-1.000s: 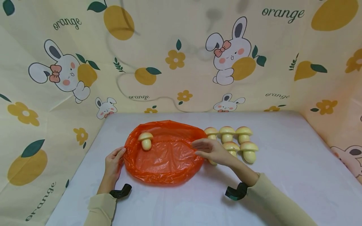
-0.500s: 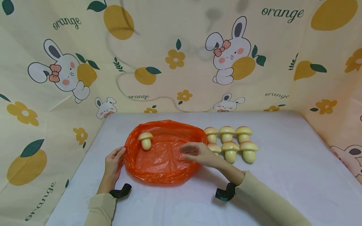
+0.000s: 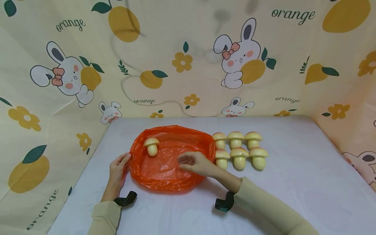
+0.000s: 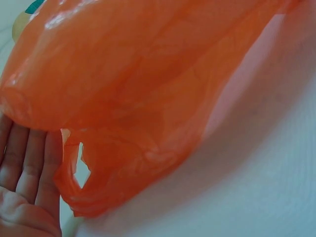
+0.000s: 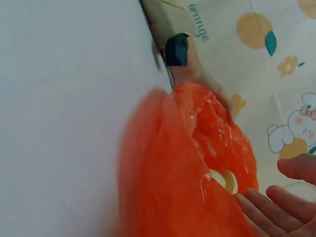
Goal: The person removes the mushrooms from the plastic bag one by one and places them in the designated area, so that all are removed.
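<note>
An orange-red plastic bag (image 3: 171,185) lies spread with its mouth facing up. A cream, brown-tinged toy mushroom (image 3: 151,147) rests inside it on the left. My left hand (image 3: 117,168) touches the bag's left rim. In the left wrist view, straight fingers (image 4: 30,160) of that hand lie against the bag, their tips hidden by the plastic. Over the right part of the bag's mouth hovers my right hand (image 3: 196,164). Its fingers extend leftward, the thumb apart, and nothing shows between them. In the right wrist view its fingers (image 5: 269,212) are loosely extended beside the bag.
Several more toy mushrooms (image 3: 236,140) stand in two rows just right of the bag, on a white tabletop (image 3: 293,182). A printed cloth (image 3: 188,88) with rabbits and oranges rises behind and along the sides. Each wrist wears a dark camera mount (image 3: 126,199).
My right hand has moved left and slightly nearer, from the bag's right rim to over its mouth, uncovering the front-row mushrooms. My left hand and the mushroom in the bag stay in place.
</note>
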Demonstrator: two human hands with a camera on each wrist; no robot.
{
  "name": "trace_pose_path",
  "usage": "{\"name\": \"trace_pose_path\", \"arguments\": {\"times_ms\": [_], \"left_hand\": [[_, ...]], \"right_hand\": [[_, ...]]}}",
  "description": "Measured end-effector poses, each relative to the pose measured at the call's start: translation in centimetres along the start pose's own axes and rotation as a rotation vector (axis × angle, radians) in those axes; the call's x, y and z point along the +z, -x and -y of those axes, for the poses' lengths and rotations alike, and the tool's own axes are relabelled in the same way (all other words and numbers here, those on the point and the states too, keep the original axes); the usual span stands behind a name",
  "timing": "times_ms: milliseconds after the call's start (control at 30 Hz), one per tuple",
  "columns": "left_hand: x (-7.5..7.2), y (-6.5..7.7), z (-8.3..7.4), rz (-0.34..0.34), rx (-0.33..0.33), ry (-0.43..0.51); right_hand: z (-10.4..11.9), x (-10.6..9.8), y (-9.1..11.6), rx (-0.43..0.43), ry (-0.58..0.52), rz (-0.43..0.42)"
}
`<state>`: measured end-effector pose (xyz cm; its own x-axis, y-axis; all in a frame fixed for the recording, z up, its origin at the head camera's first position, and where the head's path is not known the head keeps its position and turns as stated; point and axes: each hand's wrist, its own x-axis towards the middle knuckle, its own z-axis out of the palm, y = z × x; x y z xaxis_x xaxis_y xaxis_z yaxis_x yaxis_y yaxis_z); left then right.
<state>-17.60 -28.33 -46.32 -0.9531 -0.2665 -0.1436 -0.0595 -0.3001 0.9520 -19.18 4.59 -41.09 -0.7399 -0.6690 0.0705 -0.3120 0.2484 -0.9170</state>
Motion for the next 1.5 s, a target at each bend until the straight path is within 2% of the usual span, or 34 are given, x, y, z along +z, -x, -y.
{"name": "trace_pose_path", "arguments": {"times_ms": [700, 867, 1133, 1500], "left_hand": [[0.1, 0.1, -0.1, -0.003, -0.011, -0.011], [0.1, 0.0, 0.0, -0.008, -0.005, -0.012], [0.0, 0.1, -0.1, -0.005, -0.012, -0.013], [0.1, 0.1, 0.0, 0.013, -0.001, 0.001]], "right_hand": [[0.1, 2.0, -2.8, 0.116, -0.041, -0.013], [0.1, 2.6, -3.4, 0.179, -0.097, 0.022], [1.3, 3.5, -4.7, 0.295, -0.134, 0.026], [1.9, 4.9, -6.5, 0.357, -0.200, -0.052]]}}
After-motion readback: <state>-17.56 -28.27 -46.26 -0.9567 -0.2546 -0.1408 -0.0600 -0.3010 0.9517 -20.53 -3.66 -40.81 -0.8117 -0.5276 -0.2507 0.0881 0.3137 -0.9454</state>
